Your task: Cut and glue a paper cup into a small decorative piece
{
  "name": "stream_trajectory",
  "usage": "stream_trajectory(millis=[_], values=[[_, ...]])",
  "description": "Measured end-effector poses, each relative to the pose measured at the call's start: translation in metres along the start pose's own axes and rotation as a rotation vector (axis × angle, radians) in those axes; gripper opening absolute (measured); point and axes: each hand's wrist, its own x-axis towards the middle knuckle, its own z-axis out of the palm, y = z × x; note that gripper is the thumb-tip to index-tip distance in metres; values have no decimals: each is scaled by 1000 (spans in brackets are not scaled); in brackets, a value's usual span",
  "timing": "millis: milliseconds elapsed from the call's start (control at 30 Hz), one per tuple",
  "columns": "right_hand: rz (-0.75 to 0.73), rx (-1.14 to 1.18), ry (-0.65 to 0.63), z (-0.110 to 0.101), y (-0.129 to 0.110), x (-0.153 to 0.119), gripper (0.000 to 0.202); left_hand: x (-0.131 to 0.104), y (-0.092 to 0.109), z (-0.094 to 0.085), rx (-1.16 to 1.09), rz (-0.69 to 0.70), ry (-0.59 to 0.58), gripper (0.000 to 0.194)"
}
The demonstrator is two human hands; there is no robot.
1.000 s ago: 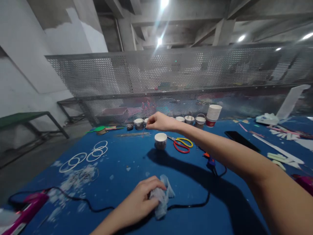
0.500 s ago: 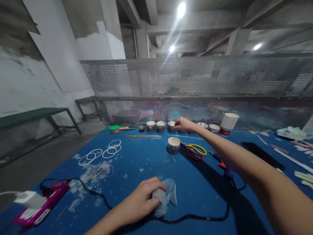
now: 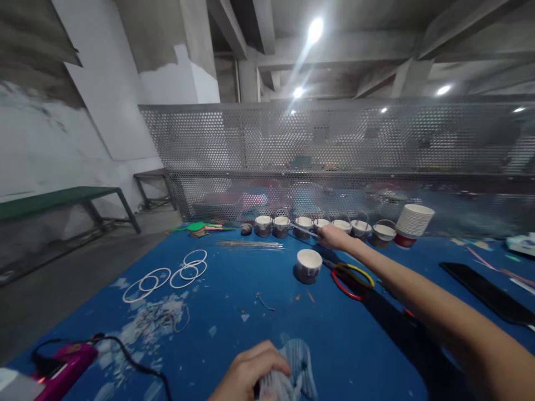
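Observation:
At the bottom centre, my left hand (image 3: 253,370) has its fingers curled over a crumpled, pale translucent ribbed bundle (image 3: 301,365). My right hand (image 3: 333,236) reaches far forward, fingers closed on one end of a thin, pale, flat strip (image 3: 304,229). The strip points left, in front of a row of small white-lined cups (image 3: 281,227) with dark outsides, some with thin handles. A single similar cup (image 3: 309,266) stands nearer, left of pliers (image 3: 353,278) with red and yellow handles, partly in the arm's shadow.
White rings (image 3: 188,270) and pale scraps (image 3: 154,323) lie at left, near a pink power strip (image 3: 69,367) and its black cable. Thin wires (image 3: 251,244) lie at the back. A stack of paper cups (image 3: 413,223) and a black phone (image 3: 485,289) are at right. A perforated metal screen (image 3: 267,139) stands behind.
My right hand has come down from above the cup row and now holds the pale strip that lay on the table. The view has shifted; my left hand sits lower in it, still at the bundle.

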Motion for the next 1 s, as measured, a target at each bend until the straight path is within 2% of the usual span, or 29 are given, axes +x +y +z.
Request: stream_trajectory(millis=[67,167,267,333,400,533,633,733,800,867,1000], values=[[-55,3,-5,-14,-16,14,28,-1,1,1,-19,23,-9,30],[-109,14,-18,-31,-53,33,30,-3,3,3,-15,40,-6,50],[-134,29,-42,-35,-84,40,31,-6,2,7,-1,57,-3,53],[-130,30,-57,-31,-93,38,31,-6,-2,10,-1,65,0,50],[-116,23,-70,-27,-91,32,31,-6,-6,14,-6,70,4,45],[-79,-1,-75,-30,-71,17,30,-6,-7,18,-32,105,4,42],[-58,-22,-41,-47,-57,10,29,-6,0,14,-55,143,5,50],[-75,-46,29,-70,-58,7,30,-5,6,11,-48,167,23,60],[-126,-61,79,-80,-74,7,30,-3,7,13,-30,178,23,64],[-206,-71,121,-82,-104,8,29,0,3,18,-22,183,14,65],[-401,-79,187,-60,-179,14,29,2,-14,31,-13,155,15,54]])
